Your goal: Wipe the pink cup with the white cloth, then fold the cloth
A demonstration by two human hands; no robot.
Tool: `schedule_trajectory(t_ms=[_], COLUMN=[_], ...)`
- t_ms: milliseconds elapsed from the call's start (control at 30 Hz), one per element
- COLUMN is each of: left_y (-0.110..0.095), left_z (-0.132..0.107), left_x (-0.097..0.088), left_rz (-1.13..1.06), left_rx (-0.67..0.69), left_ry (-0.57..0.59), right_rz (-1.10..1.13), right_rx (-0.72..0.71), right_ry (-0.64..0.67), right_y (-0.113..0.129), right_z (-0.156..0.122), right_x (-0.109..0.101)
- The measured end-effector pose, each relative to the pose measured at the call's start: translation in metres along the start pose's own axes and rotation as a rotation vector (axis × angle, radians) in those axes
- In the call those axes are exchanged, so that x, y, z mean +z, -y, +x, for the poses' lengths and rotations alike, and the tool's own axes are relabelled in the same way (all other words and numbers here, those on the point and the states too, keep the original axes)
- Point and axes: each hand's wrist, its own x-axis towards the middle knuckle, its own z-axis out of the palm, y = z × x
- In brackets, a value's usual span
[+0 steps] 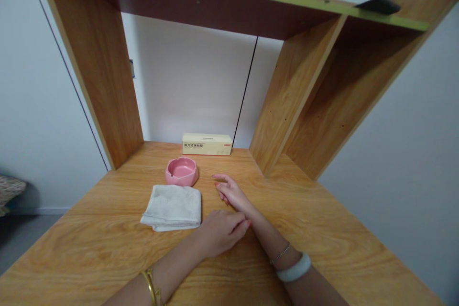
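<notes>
My left hand (220, 230) lies palm down on the wooden desk (107, 244), fingers curled loosely, its fingertips resting against my right wrist. It holds nothing and sits just right of a folded white cloth (172, 207). My right hand (229, 191) rests flat on the desk with fingers stretched out toward the left, empty, a short way right of a pink ashtray (181, 171). The ashtray stands just behind the cloth. A long cream box (207, 144) with printed text lies at the back against the wall.
Wooden shelf uprights rise at the left (100, 67) and right (297, 91) of the desk, with a shelf board (215, 5) overhead. A dark object (378, 5) lies on that upper shelf. White wall stands behind.
</notes>
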Motion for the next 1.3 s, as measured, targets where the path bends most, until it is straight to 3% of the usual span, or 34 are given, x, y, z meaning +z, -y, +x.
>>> schedule_trajectory(t_ms=[1300], left_y=[0.0012], left_z=[-0.0025], left_x=[-0.0069], left_rz=[-0.071], left_rx=[-0.008], left_ry=[0.028], right_rz=[-0.010], right_rx=[-0.004], right_ry=[0.009], right_y=[0.0014], right_z=[-0.0029], right_x=[0.0043])
